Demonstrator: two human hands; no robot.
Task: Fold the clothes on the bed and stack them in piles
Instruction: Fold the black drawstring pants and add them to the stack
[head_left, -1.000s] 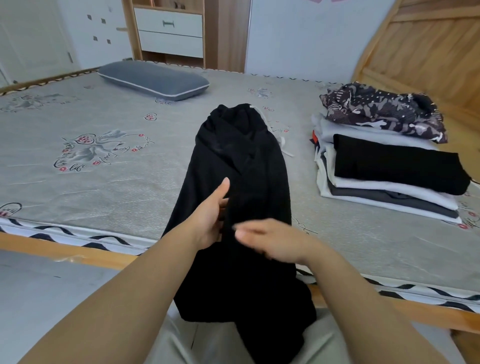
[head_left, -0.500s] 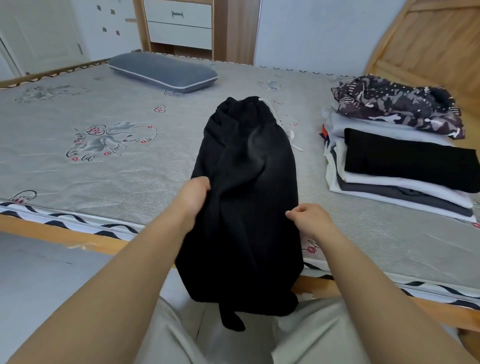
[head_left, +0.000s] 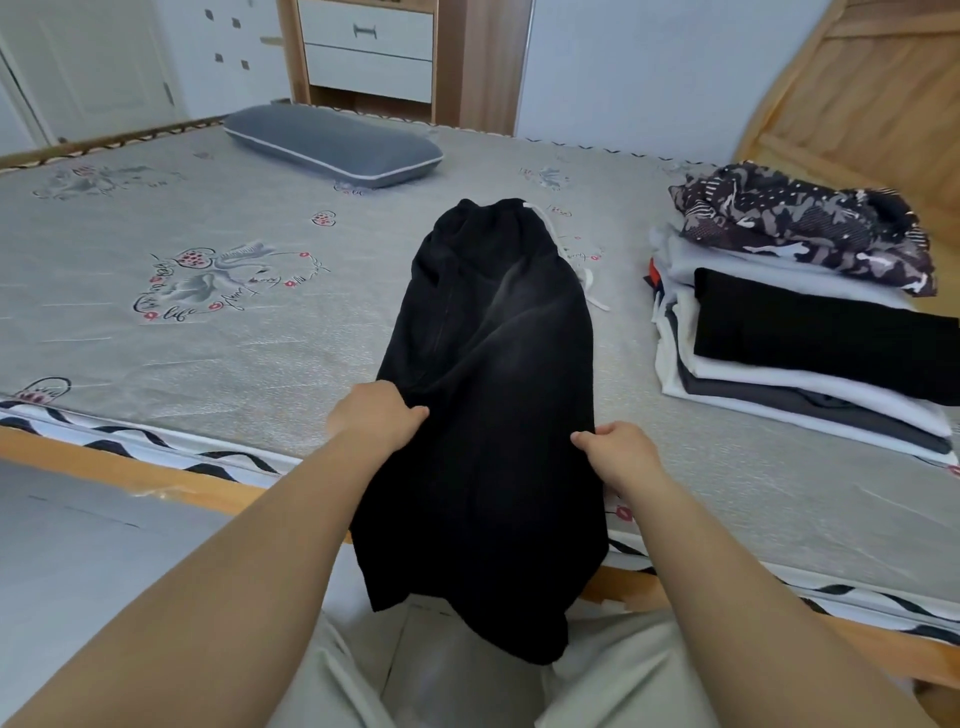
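Here, the left hand (head_left: 376, 413) and right hand (head_left: 615, 449) each grip an edge of the long black garment (head_left: 493, 395). It lies lengthwise on the textured grey mattress (head_left: 208, 364), its lower end overhanging the edge.

you're looking at a black garment (head_left: 493, 395) of soft, matt cloth with a faint nap. the mattress (head_left: 208, 353) has a grey, finely textured woven cover. the bed frame (head_left: 119, 470) is pale wood, lightly glossy. the pillow (head_left: 332, 145) is smooth grey fabric.
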